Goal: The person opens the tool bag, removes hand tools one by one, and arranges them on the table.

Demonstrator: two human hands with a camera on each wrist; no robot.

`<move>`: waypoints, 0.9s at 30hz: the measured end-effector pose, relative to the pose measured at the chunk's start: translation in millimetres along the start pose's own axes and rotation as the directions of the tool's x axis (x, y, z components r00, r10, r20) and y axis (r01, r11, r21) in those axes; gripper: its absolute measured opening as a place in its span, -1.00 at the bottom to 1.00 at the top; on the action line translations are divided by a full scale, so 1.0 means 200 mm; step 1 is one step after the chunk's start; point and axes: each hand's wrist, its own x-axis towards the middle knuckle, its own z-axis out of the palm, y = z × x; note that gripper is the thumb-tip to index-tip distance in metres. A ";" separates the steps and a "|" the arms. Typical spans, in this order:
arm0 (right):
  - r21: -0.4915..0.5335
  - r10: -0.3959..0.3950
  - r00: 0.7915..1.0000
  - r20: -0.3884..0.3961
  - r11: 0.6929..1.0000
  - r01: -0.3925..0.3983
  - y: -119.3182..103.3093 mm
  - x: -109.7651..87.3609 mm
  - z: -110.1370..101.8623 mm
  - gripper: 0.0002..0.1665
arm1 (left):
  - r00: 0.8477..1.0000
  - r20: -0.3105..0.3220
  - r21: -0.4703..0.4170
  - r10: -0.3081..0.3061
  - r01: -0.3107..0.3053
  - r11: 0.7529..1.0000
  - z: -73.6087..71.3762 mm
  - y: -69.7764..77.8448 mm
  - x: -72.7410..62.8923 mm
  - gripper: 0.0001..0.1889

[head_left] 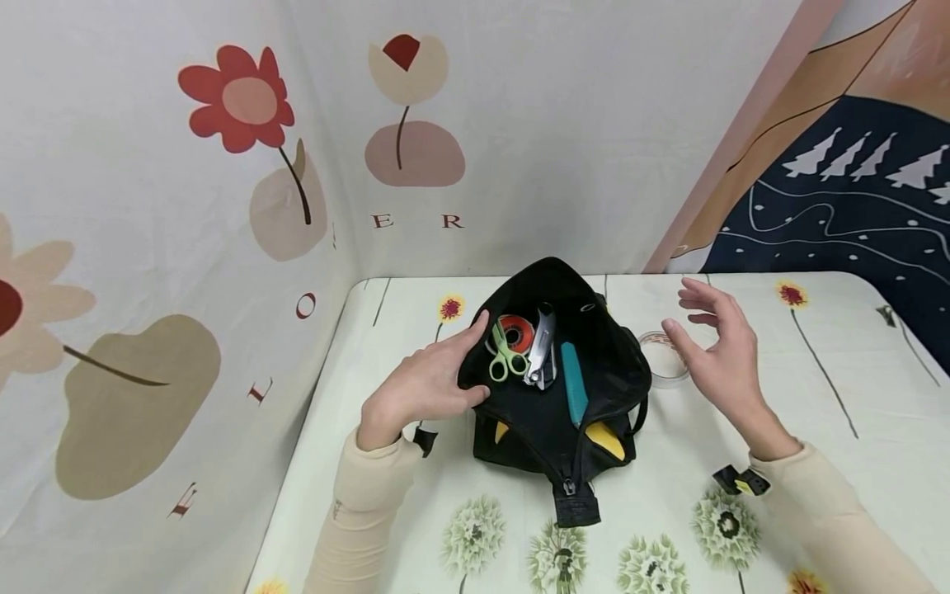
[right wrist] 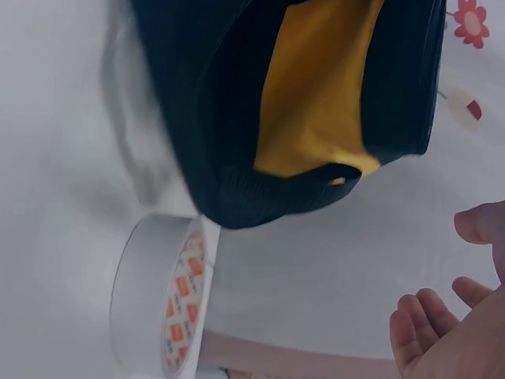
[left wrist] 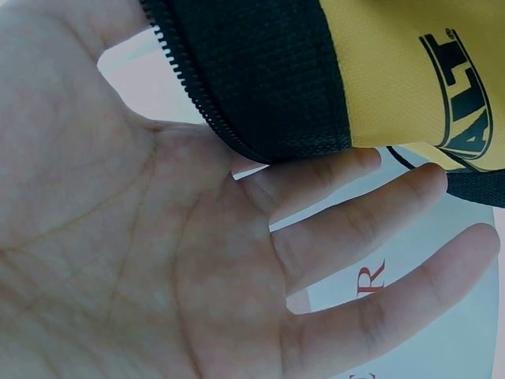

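Observation:
A black and yellow zippered tool bag [head_left: 529,412] stands with its mouth open at the table's middle; "ALT" shows on its yellow side in the left wrist view. My left hand [head_left: 430,375] holds the bag's left rim, thumb and index finger spread along it. Inside lie green-handled scissors [head_left: 507,360], a red roll [head_left: 524,328], a silver metal tool [head_left: 543,345] and a teal, flat, long object [head_left: 573,382]. My right hand [head_left: 718,355] hovers right of the bag, holding nothing, fingers loosely bent. Between them lies a roll of tape [right wrist: 146,288], its inner core printed orange.
The table has a white flower-print cloth [head_left: 787,396]. A printed fabric wall [head_left: 519,165] rises behind it and another on the left. The zipper end of the bag [head_left: 576,503] hangs toward the near edge. Small black straps are at both wrists.

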 end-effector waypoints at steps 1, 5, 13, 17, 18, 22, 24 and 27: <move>0.014 -0.001 1.000 -0.010 1.000 0.001 -0.01 0.00 0.01 -0.25 | 1.000 0.000 -0.001 0.001 -0.001 1.000 0.00 0.00 0.00 0.05; 0.087 -0.013 0.999 -0.039 0.996 0.016 -0.06 0.00 0.03 -0.28 | 1.000 -0.006 0.003 0.003 -0.003 1.000 0.00 0.00 0.00 0.05; 0.186 -0.060 0.998 -0.034 0.980 0.065 -0.15 0.02 0.08 -0.29 | 0.998 -0.068 0.013 -0.012 0.013 1.000 0.01 -0.01 0.02 -0.05; 0.233 -0.081 0.996 -0.023 0.969 0.084 -0.19 0.02 0.11 -0.29 | 0.993 -0.120 0.029 0.020 -0.017 0.999 0.00 -0.02 0.03 -0.13; 0.245 -0.086 0.996 -0.021 0.966 0.089 -0.21 0.01 0.12 -0.29 | 0.990 -0.139 0.033 0.033 -0.029 0.999 0.00 -0.02 0.03 -0.16; 0.288 -0.111 0.994 -0.016 0.951 0.111 -0.25 0.02 0.16 -0.29 | 0.969 -0.231 0.039 0.083 -0.076 0.996 0.00 -0.03 0.04 -0.30; 0.301 -0.123 0.992 -0.011 0.946 0.120 -0.27 0.02 0.19 -0.29 | 0.955 -0.279 0.045 0.096 -0.087 0.995 0.00 -0.03 0.04 -0.37; 0.308 -0.143 0.990 0.007 0.942 0.134 -0.28 0.02 0.22 -0.30 | 0.936 -0.337 0.067 0.105 -0.087 0.994 0.00 -0.03 0.04 -0.49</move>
